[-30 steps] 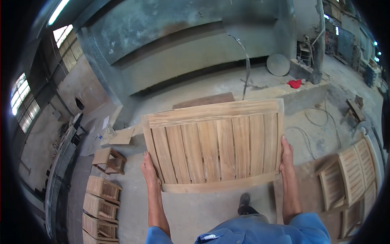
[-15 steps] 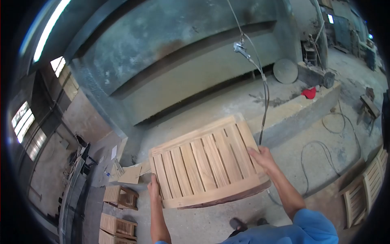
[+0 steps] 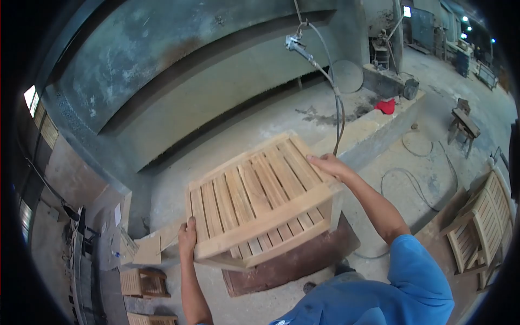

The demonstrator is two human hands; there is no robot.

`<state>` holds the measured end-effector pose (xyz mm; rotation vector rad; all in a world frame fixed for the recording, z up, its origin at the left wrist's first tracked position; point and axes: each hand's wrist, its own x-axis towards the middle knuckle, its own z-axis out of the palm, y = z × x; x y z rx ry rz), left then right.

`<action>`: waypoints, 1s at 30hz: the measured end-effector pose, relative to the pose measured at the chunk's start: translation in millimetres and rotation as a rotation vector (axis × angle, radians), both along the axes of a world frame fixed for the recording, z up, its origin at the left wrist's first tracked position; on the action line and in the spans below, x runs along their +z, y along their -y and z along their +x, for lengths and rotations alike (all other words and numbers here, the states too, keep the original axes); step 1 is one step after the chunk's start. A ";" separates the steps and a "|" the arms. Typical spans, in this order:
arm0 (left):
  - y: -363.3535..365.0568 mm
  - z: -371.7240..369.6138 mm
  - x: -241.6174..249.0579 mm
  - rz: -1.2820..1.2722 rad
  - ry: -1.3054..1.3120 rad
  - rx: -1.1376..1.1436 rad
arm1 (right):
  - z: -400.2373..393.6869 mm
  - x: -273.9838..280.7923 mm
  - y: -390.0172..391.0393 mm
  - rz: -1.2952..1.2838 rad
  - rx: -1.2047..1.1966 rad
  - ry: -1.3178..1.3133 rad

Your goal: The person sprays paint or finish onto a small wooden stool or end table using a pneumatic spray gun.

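Slatted wooden panel [image 3: 260, 200] held in both hands, clear of the floor

Your left hand [image 3: 187, 236] clamps its near-left corner; your right hand [image 3: 327, 164] closes over its far-right edge; slats run away from you.

Concrete floor [image 3: 260, 130] below me. Directly on it: a dark brown board [image 3: 295, 265], a coiled cable [image 3: 411, 187], a red rag [image 3: 385, 106], small wooden crates [image 3: 142, 283], slatted chairs [image 3: 482, 222].

workshop | concrete spray booth [image 3: 216, 81] | hanging spray gun [image 3: 294, 42] | stacked slatted chairs [image 3: 485, 216]
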<state>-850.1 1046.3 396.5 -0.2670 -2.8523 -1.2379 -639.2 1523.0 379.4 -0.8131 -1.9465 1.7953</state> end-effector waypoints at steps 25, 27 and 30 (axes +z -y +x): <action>-30.8 66.0 29.8 -0.081 0.003 0.301 | -256.3 200.2 -276.2 1.222 -0.497 0.113; -31.9 68.3 32.0 -0.104 -0.011 0.283 | -235.9 216.3 -275.3 1.198 -0.500 0.012; -21.2 66.1 15.6 -0.078 -0.107 0.227 | -217.5 238.3 -287.5 1.135 -0.503 -0.493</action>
